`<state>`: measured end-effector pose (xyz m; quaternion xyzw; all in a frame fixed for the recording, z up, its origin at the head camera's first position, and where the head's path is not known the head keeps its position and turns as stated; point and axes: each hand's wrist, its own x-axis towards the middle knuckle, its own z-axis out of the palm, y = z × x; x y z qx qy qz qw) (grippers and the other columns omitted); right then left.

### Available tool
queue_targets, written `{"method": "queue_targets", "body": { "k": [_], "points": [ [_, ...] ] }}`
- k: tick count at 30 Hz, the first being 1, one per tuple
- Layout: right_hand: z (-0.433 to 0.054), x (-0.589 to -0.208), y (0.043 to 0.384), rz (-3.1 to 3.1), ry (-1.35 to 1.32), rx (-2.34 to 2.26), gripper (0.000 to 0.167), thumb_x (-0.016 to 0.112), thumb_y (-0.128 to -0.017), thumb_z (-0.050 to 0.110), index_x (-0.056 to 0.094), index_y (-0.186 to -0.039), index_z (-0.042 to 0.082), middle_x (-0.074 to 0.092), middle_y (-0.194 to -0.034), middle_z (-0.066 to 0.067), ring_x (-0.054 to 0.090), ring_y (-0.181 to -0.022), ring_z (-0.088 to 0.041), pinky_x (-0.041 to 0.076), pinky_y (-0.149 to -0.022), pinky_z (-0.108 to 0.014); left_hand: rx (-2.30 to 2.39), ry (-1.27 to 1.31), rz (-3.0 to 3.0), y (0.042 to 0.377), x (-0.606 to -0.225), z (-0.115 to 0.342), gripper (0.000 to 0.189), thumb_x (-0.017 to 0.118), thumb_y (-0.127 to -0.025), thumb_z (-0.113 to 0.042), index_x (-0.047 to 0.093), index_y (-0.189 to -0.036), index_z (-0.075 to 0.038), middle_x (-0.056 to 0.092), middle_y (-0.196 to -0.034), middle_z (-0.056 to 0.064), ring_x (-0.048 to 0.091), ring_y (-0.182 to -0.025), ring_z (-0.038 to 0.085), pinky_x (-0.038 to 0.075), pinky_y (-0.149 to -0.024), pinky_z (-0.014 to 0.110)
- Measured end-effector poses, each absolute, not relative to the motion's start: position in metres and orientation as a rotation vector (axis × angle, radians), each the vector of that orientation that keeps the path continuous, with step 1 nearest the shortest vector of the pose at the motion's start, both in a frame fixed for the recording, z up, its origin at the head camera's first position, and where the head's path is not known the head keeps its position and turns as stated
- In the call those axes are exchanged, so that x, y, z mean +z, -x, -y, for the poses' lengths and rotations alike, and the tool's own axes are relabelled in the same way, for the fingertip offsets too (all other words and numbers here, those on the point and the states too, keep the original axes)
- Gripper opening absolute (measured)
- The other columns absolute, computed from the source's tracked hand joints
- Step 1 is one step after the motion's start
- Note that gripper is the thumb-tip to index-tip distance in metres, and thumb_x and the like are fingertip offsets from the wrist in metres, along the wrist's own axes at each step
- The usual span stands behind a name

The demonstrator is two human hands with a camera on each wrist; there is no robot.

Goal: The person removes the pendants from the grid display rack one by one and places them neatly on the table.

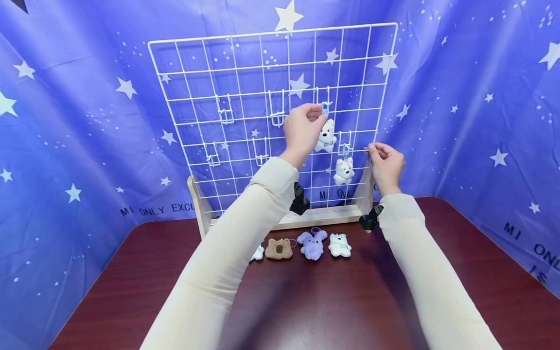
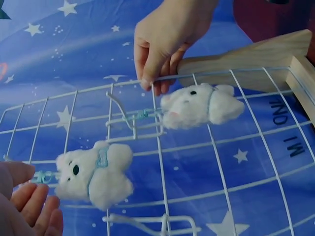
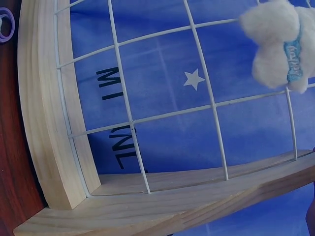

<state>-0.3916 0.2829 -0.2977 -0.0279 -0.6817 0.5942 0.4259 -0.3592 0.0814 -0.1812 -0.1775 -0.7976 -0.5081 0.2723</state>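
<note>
A white wire grid rack (image 1: 273, 35) stands upright in a wooden base. My left hand (image 1: 303, 129) is at an upper hook on its right side, where thumb and fingertips pinch the light-blue clasp (image 2: 45, 177) of a white bear plush keychain (image 1: 325, 136). The bear hangs below the fingers, with a blue bow at its neck. Lower right, a second white bear plush keychain (image 1: 344, 171) hangs from another hook by its blue clasp. My right hand (image 1: 387, 165) grips the grid's right edge wire between thumb and fingers; in the right wrist view it is nearly out of frame.
More hooks (image 1: 226, 115) hang on the grid's left and middle. On the dark red table (image 1: 341, 301), before the wooden base (image 1: 315, 218), lie a brown plush (image 1: 278, 249), a purple plush (image 1: 312, 246), a white plush (image 1: 340, 245) and another white plush (image 1: 257, 253) partly behind my left sleeve.
</note>
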Motion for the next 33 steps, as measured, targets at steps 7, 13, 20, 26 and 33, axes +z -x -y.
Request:
{"method": "queue_targets", "body": {
  "k": [7,13,20,26,33],
  "points": [
    [-0.28,-0.297,0.394,1.683,0.048,1.549,0.026,0.067,-0.087,0.011,0.067,-0.105,-0.008,0.069,-0.073,0.016,0.061,-0.064,0.009,0.046,-0.065,-0.008,-1.362,0.362,2.171,0.364,-0.179,-0.084,0.02,0.068,-0.087,-0.023,0.07,-0.102,-0.01,0.072,-0.096,0.0,0.064,-0.089,0.01,0.044,-0.078,0.017],
    [-0.28,-0.295,0.391,1.668,0.034,1.566,0.025,0.066,-0.088,0.008,0.066,-0.104,-0.011,0.066,-0.069,0.019,0.061,-0.064,0.008,0.046,-0.064,-0.008,-1.445,0.35,2.184,0.369,-0.182,-0.088,0.019,0.07,-0.085,-0.027,0.072,-0.095,-0.011,0.073,-0.089,0.001,0.064,-0.082,0.009,0.044,-0.072,0.016],
    [-0.283,-0.296,0.393,1.683,0.048,1.527,0.026,0.067,-0.087,0.012,0.067,-0.104,-0.008,0.071,-0.076,0.012,0.062,-0.065,0.008,0.045,-0.064,-0.009,-1.553,0.345,2.169,0.371,-0.18,-0.095,0.017,0.071,-0.085,-0.025,0.073,-0.094,-0.01,0.072,-0.087,0.001,0.064,-0.076,0.009,0.044,-0.066,0.015],
    [-0.281,-0.295,0.393,1.655,0.024,1.567,0.026,0.066,-0.087,0.009,0.066,-0.104,-0.011,0.067,-0.07,0.019,0.062,-0.064,0.006,0.046,-0.063,-0.008,-1.585,0.326,2.159,0.372,-0.179,-0.096,0.015,0.071,-0.084,-0.023,0.074,-0.094,-0.011,0.073,-0.086,0.0,0.064,-0.076,0.007,0.044,-0.065,0.013],
    [-0.283,-0.296,0.394,1.646,0.022,1.576,0.024,0.066,-0.087,0.007,0.066,-0.104,-0.011,0.068,-0.072,0.015,0.062,-0.064,0.006,0.047,-0.065,-0.008,-1.654,0.387,2.134,0.366,-0.177,-0.092,0.015,0.071,-0.085,-0.021,0.073,-0.095,-0.01,0.073,-0.088,0.002,0.064,-0.077,0.008,0.044,-0.066,0.013]
  ]
}}
